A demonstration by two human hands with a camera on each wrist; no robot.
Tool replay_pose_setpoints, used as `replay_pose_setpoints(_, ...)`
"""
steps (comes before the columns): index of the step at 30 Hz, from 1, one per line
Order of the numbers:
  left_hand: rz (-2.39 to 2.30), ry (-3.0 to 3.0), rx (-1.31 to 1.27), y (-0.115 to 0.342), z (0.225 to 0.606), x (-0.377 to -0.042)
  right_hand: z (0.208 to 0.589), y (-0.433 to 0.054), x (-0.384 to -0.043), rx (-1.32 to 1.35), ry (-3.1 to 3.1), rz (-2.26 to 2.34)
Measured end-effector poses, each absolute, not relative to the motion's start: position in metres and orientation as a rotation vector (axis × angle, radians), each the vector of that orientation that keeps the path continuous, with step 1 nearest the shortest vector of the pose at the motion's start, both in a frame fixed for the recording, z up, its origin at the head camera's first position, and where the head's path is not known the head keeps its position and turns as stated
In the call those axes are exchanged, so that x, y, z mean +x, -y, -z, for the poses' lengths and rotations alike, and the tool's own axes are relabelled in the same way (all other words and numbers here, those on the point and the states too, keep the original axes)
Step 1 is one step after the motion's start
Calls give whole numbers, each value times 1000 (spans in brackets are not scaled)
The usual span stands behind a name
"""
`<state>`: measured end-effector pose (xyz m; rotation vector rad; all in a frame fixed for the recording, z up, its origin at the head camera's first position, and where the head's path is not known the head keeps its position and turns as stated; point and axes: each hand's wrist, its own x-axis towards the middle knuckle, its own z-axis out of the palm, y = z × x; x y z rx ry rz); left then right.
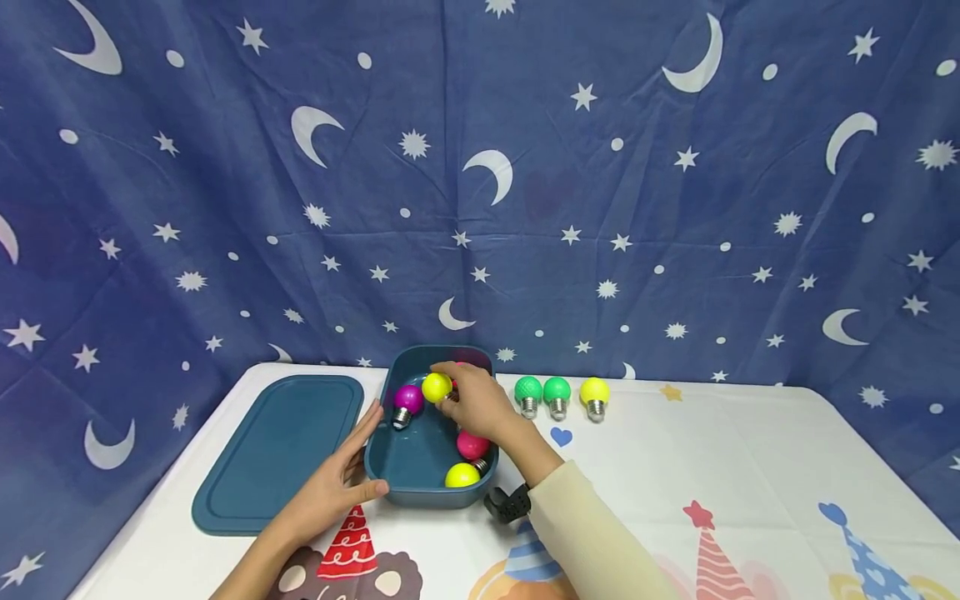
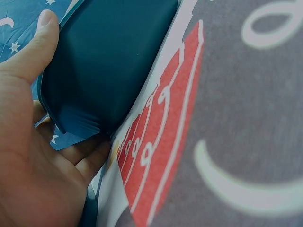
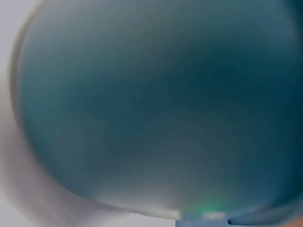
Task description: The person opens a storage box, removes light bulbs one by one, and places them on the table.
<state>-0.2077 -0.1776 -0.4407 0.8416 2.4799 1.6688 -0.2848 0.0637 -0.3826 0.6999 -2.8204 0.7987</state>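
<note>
A dark blue-grey box (image 1: 418, 454) stands on the table with several light bulbs in it. Over its far part, my right hand (image 1: 480, 404) pinches a yellow light bulb (image 1: 436, 387) between thumb and fingers. Inside lie a purple bulb (image 1: 408, 399) at the left, and at the right a pink bulb (image 1: 472, 445) and another yellow bulb (image 1: 462, 476); a further pink one is mostly hidden behind the right hand. My left hand (image 1: 330, 492) braces the box's left side, fingers extended along the wall and thumb at the near corner. The right wrist view is filled by the blurred box wall (image 3: 142, 94).
Left of the box lies a flat lid (image 1: 281, 454) of the same colour. To the right, two green bulbs (image 1: 528, 389) and a yellow bulb (image 1: 595, 390) stand in a row. A blue curtain (image 1: 570, 183) with moons and stars hangs behind the white printed tablecloth (image 1: 637, 467).
</note>
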Motion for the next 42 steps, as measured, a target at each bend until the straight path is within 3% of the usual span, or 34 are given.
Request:
replay_pose_setpoints(14,-1679,-2478,842,178,440,-207,371,-106,-268,547,2443,-1154)
replay_pose_setpoints(42,-1662,-2481,858,177,440,-206,368,-224,-255,174,2419,-1041)
